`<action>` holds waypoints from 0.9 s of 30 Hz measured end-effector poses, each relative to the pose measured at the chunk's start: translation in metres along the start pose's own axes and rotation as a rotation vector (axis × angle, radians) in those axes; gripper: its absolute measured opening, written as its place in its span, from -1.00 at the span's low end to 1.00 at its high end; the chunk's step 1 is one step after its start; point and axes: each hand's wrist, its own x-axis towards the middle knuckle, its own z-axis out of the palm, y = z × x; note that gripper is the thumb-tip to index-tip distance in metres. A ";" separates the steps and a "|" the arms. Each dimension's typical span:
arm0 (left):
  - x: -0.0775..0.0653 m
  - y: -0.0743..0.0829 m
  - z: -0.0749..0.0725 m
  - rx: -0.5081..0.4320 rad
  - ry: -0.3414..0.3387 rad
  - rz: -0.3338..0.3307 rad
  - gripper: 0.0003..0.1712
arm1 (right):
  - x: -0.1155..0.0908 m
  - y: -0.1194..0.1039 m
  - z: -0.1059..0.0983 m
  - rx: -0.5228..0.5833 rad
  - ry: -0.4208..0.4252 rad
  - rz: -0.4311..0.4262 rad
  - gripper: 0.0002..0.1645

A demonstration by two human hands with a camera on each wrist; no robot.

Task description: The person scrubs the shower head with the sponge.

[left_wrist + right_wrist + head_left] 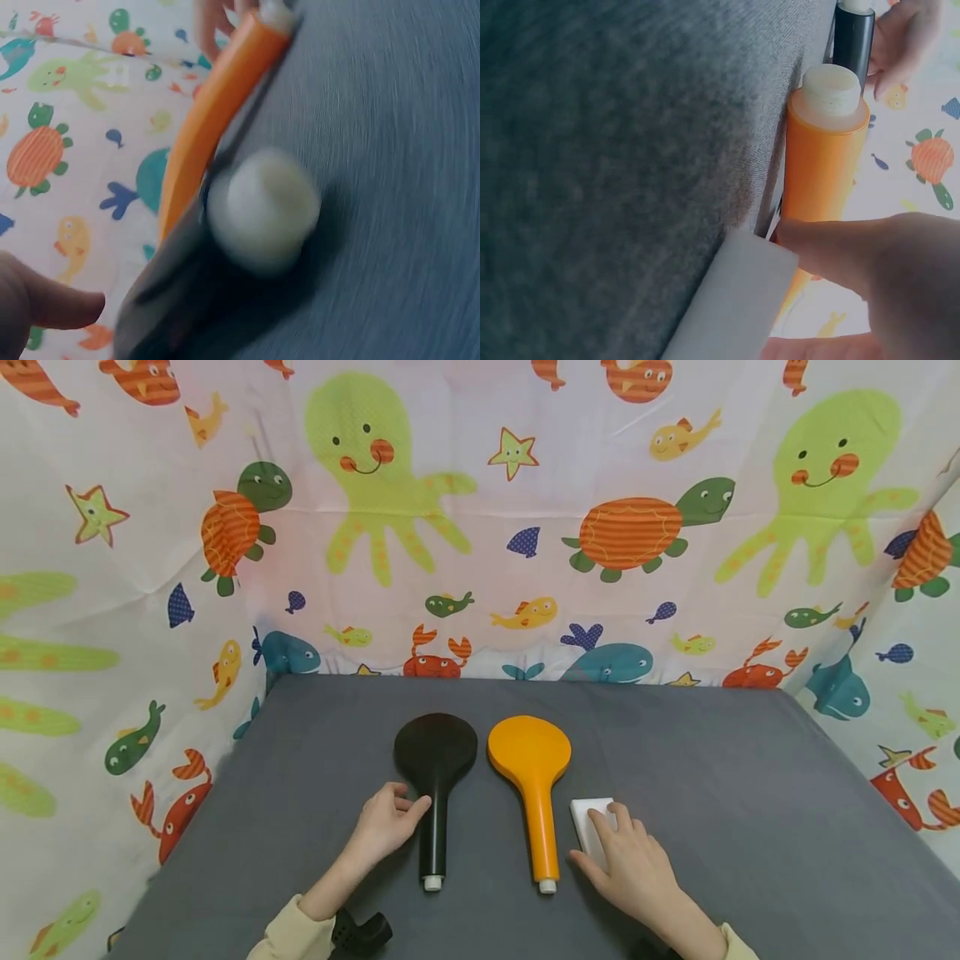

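A black paddle-shaped object (436, 747) with a round head and a white-tipped handle lies on the grey cloth. My left hand (387, 824) is just left of its handle, the thumb tip overlapping the handle's edge in the head view. In the left wrist view the thumb (64, 304) appears apart from the dark, blurred handle. To the right lies a matching yellow-orange paddle (529, 747), also white-tipped. A flat white block (588, 814) lies beyond that, partly hidden under my right hand (632, 868). Fingers rest over the block, with the thumb off its left side.
Grey cloth (712, 760) covers the table. A white curtain (517, 585) printed with sea animals stands behind it and along both sides. A black strap device (362, 933) sits at the left wrist.
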 end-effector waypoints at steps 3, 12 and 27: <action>0.001 -0.003 0.004 -0.145 -0.060 -0.086 -0.34 | 0.001 -0.001 0.001 -0.004 -0.027 0.002 -0.32; 0.010 -0.011 0.008 -0.324 -0.148 -0.150 -0.36 | 0.001 -0.001 0.002 -0.002 -0.063 0.008 -0.31; 0.014 -0.017 0.006 -0.694 -0.338 -0.088 -0.47 | 0.000 -0.001 -0.005 0.074 0.031 0.024 -0.40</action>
